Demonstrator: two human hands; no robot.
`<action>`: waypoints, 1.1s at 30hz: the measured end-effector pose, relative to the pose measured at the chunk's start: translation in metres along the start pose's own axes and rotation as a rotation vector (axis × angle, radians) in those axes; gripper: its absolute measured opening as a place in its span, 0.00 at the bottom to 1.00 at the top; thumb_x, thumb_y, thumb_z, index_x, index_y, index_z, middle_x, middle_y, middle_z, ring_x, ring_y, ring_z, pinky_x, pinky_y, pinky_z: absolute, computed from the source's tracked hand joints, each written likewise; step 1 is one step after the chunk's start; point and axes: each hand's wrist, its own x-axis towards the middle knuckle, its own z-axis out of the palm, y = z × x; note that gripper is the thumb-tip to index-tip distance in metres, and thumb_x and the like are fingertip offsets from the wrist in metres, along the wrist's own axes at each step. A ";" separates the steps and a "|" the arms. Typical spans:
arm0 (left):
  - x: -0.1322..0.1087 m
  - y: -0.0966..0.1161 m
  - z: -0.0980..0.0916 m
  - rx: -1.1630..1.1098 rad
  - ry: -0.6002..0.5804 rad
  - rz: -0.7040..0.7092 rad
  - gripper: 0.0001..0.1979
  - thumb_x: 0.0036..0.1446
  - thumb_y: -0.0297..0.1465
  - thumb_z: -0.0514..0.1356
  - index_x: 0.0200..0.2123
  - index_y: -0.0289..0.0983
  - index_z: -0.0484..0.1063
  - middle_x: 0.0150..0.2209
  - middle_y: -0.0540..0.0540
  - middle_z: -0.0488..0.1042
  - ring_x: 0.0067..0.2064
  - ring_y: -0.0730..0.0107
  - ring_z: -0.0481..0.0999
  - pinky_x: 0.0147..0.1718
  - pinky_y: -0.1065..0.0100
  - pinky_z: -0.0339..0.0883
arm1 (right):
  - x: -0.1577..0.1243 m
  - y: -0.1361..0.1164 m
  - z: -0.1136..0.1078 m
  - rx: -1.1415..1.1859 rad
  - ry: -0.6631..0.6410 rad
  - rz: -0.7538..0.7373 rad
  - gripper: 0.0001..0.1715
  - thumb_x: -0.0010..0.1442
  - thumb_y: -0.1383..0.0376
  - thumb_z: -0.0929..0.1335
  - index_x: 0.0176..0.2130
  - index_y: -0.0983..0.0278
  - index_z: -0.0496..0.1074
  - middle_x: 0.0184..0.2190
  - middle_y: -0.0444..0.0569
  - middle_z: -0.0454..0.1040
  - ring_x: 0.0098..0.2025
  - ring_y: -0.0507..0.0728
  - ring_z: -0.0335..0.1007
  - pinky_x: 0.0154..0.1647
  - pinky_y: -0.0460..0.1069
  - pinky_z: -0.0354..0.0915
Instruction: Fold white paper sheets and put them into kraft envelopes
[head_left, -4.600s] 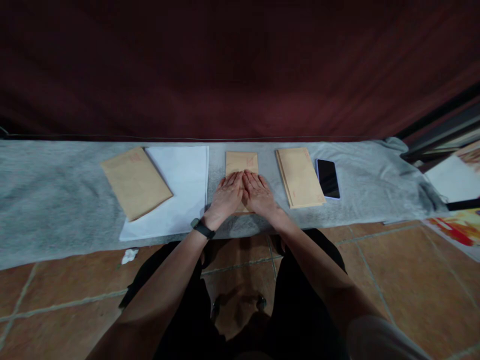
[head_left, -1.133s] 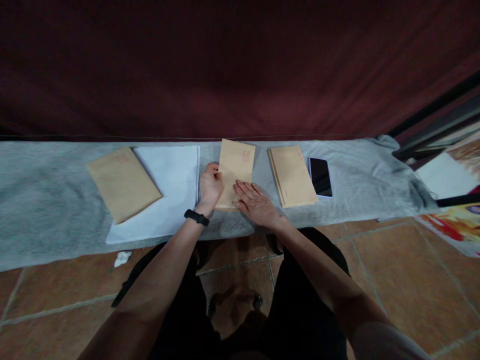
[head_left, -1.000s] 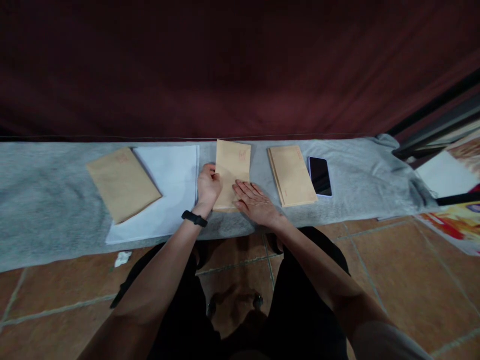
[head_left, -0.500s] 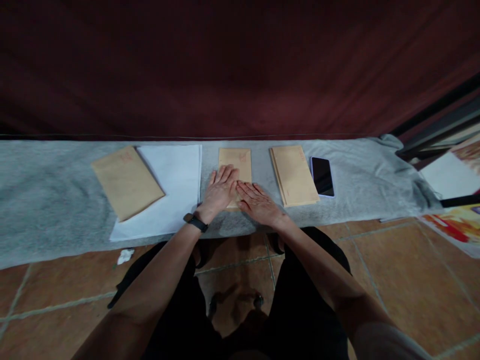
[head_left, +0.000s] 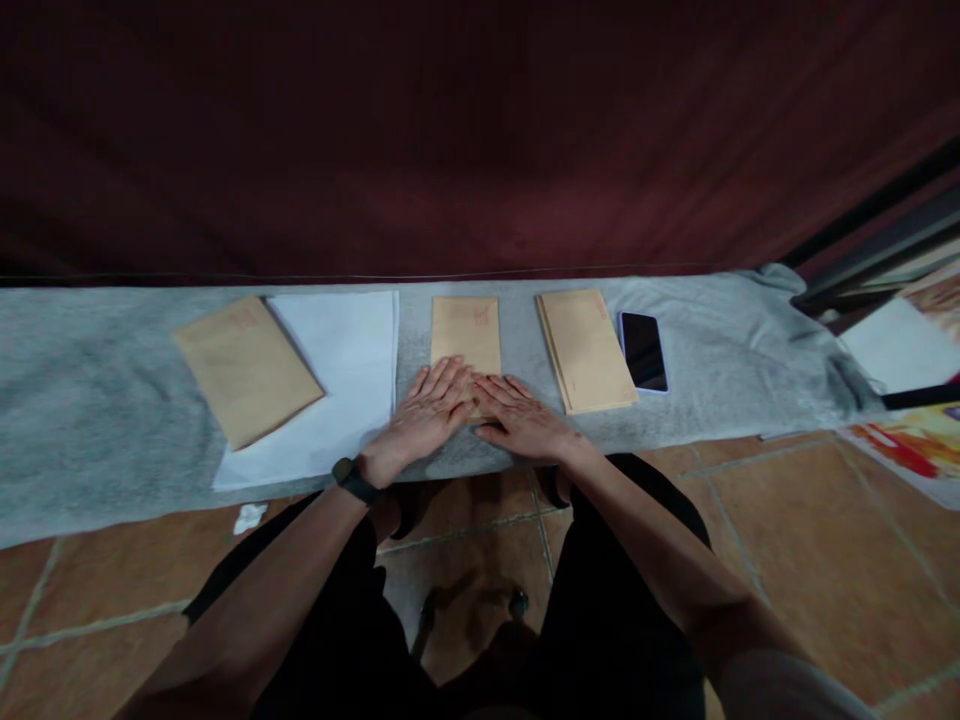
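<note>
A small brown envelope (head_left: 466, 328) lies flat on the grey cloth (head_left: 97, 400) in front of me. My left hand (head_left: 420, 418), with a black band at the wrist, rests palm down on the envelope's near left part, fingers stretched out. My right hand (head_left: 525, 420) lies flat beside it on the near right part, fingers also spread. The two hands touch at the fingertips and cover the envelope's near end. Neither hand holds anything.
A stack of brown envelopes (head_left: 586, 348) lies to the right, with a black phone (head_left: 643, 350) beside it. On the left a larger brown envelope (head_left: 246, 368) overlaps white sheets (head_left: 346, 370). A dark red curtain (head_left: 480, 140) hangs behind. Tiled floor (head_left: 787, 530) lies below.
A second ago my left hand gripped the envelope's left edge and tilted it up. The envelope now lies flat, and both hands have slid toward me along it, palms down.
</note>
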 end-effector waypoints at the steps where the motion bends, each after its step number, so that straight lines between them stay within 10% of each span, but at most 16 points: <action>1: -0.004 0.000 -0.001 -0.007 -0.003 0.024 0.33 0.72 0.45 0.40 0.74 0.36 0.45 0.75 0.40 0.44 0.76 0.59 0.41 0.72 0.50 0.40 | 0.000 -0.001 -0.001 0.010 0.021 0.001 0.40 0.71 0.51 0.63 0.73 0.63 0.49 0.74 0.55 0.50 0.75 0.60 0.43 0.76 0.61 0.41; 9: -0.022 -0.007 -0.012 -0.116 -0.001 0.188 0.32 0.71 0.45 0.48 0.73 0.38 0.50 0.74 0.41 0.48 0.75 0.60 0.45 0.72 0.52 0.45 | 0.004 -0.003 -0.007 0.059 0.130 -0.010 0.29 0.70 0.62 0.66 0.67 0.59 0.63 0.68 0.52 0.64 0.70 0.58 0.57 0.73 0.62 0.51; 24: -0.021 0.006 -0.022 -0.283 0.179 -0.002 0.14 0.69 0.29 0.50 0.48 0.38 0.76 0.54 0.42 0.78 0.58 0.61 0.74 0.58 0.57 0.71 | 0.008 -0.006 -0.003 0.135 0.211 0.084 0.08 0.69 0.65 0.66 0.47 0.59 0.75 0.60 0.50 0.73 0.62 0.60 0.68 0.65 0.61 0.61; 33: -0.024 0.014 -0.015 -0.082 0.179 0.042 0.19 0.66 0.23 0.50 0.56 0.36 0.72 0.58 0.39 0.75 0.61 0.57 0.72 0.61 0.55 0.67 | 0.007 -0.019 0.005 0.061 0.253 0.096 0.16 0.70 0.67 0.62 0.52 0.62 0.75 0.60 0.53 0.73 0.63 0.60 0.66 0.70 0.61 0.56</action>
